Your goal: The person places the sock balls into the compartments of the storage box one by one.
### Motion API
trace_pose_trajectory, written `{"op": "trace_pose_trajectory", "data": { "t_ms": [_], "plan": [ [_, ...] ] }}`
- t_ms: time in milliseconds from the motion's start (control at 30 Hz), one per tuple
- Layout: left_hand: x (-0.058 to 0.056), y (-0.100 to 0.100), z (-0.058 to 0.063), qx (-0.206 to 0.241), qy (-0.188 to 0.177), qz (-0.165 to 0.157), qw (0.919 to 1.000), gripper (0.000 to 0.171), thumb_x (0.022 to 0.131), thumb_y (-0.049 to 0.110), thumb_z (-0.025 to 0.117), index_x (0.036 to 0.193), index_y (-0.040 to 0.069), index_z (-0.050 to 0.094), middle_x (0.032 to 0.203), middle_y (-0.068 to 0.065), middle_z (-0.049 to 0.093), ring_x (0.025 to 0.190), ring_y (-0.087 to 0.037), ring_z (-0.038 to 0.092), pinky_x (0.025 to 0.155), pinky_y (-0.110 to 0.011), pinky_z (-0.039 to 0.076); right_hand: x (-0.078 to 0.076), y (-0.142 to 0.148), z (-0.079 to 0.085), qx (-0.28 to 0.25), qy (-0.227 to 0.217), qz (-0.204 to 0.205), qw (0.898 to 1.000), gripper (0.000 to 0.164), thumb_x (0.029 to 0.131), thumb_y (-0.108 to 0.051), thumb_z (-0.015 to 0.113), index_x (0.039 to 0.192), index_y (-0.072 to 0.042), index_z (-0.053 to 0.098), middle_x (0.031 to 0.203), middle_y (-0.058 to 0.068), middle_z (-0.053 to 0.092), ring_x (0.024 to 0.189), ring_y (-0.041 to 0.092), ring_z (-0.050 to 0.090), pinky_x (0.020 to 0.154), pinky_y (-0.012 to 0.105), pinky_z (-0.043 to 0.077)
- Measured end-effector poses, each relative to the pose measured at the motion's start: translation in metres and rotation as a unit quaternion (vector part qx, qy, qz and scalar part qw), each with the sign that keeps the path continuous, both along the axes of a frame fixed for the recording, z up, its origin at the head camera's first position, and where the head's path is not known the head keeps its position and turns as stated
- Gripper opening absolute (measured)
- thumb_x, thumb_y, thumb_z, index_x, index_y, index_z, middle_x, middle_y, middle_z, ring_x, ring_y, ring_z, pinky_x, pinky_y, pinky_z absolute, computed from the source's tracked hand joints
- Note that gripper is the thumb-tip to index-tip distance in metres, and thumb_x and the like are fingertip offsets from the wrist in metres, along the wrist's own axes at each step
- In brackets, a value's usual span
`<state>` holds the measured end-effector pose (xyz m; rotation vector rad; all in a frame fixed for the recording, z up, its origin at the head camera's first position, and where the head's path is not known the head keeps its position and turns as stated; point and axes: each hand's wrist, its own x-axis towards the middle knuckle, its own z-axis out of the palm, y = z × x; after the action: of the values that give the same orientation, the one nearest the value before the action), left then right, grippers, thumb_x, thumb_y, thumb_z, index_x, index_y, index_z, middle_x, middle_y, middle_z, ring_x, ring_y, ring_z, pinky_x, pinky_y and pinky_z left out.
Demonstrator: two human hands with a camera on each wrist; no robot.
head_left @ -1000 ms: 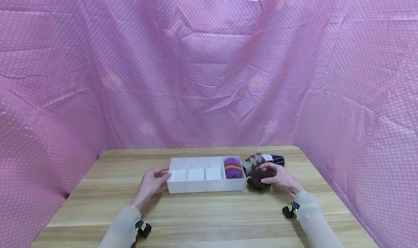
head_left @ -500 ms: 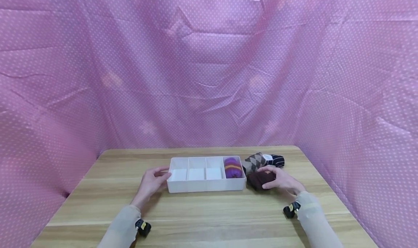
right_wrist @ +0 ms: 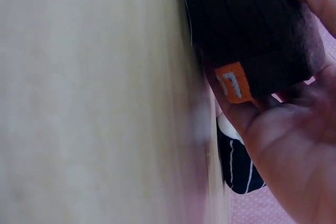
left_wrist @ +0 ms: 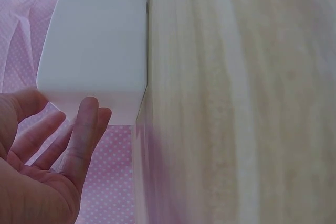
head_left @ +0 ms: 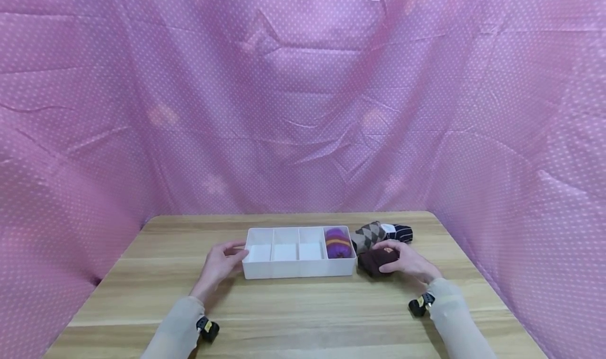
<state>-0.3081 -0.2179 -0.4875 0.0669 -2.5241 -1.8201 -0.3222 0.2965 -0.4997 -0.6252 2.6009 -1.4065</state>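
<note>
A white divided box (head_left: 299, 268) stands mid-table, with a purple rolled sock (head_left: 338, 244) with an orange stripe in its far right compartment. My left hand (head_left: 220, 266) touches the box's left end. The left wrist view has the thumb at the rim and the fairly straight fingertips (left_wrist: 88, 109) against the end wall. Just right of the box, my right hand (head_left: 410, 260) holds a dark brown rolled sock (head_left: 373, 263) between thumb and fingers. An orange patch (right_wrist: 234, 83) shows on that sock in the right wrist view.
Behind the brown sock lie a grey argyle rolled sock (head_left: 371, 234) and a black sock with white lines (head_left: 403, 233). The wooden table (head_left: 303, 317) meets pink dotted cloth (head_left: 293, 138) at the back and sides.
The dark brown sock has turned in my right hand and now looks flatter and more squared. My left hand and the box stay in place.
</note>
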Motion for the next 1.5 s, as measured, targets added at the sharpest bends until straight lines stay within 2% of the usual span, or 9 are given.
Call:
{"op": "trace_pose_trajectory", "data": {
  "t_ms": [433, 633, 1000, 1200, 1500],
  "plan": [
    [-0.001, -0.004, -0.001, 0.009, -0.001, 0.001, 1.0000, 0.042, 0.090, 0.012, 0.070, 0.130, 0.001, 0.061, 0.113, -0.021, 0.067, 0.098, -0.029, 0.067, 0.080, -0.036, 0.063, -0.002, -0.003, 0.002, 0.005, 0.014, -0.006, 1.000, 0.055, 0.075, -0.015, 0.084, 0.125, -0.012, 0.061, 0.120, 0.016, 0.062, 0.104, 0.022, 0.058, 0.088, 0.025, 0.050],
    [-0.004, -0.001, -0.002, 0.028, 0.001, -0.010, 0.9996, 0.042, 0.090, 0.010, 0.069, 0.130, -0.001, 0.060, 0.112, -0.021, 0.067, 0.100, -0.032, 0.067, 0.082, -0.038, 0.062, -0.001, -0.001, 0.001, 0.002, 0.021, -0.047, 0.999, 0.054, 0.076, -0.018, 0.084, 0.125, -0.013, 0.062, 0.116, 0.013, 0.065, 0.100, 0.018, 0.058, 0.085, 0.024, 0.049],
    [-0.006, 0.000, -0.005, 0.030, 0.001, -0.005, 0.9995, 0.042, 0.089, 0.010, 0.070, 0.129, 0.001, 0.061, 0.111, -0.019, 0.068, 0.099, -0.031, 0.068, 0.081, -0.038, 0.063, -0.002, -0.009, -0.001, -0.080, -0.003, -0.092, 0.993, 0.058, 0.077, -0.011, 0.082, 0.130, -0.005, 0.058, 0.117, 0.023, 0.061, 0.098, 0.020, 0.060, 0.080, 0.022, 0.054],
    [-0.006, 0.000, -0.005, 0.038, -0.009, -0.002, 0.9992, 0.042, 0.090, 0.011, 0.070, 0.130, 0.002, 0.061, 0.114, -0.020, 0.066, 0.102, -0.034, 0.066, 0.084, -0.040, 0.062, -0.004, -0.017, 0.001, -0.090, 0.007, -0.114, 0.989, 0.058, 0.078, -0.017, 0.083, 0.130, -0.007, 0.058, 0.113, 0.019, 0.064, 0.096, 0.018, 0.061, 0.078, 0.021, 0.054],
    [-0.007, -0.004, -0.003, 0.028, -0.009, 0.005, 0.9996, 0.041, 0.091, 0.013, 0.069, 0.130, 0.003, 0.061, 0.115, -0.020, 0.067, 0.103, -0.034, 0.066, 0.085, -0.042, 0.061, -0.011, -0.028, 0.007, -0.125, 0.024, -0.121, 0.984, 0.056, 0.078, -0.017, 0.083, 0.129, -0.008, 0.059, 0.112, 0.013, 0.064, 0.094, 0.012, 0.063, 0.079, 0.021, 0.056]
  ]
}}
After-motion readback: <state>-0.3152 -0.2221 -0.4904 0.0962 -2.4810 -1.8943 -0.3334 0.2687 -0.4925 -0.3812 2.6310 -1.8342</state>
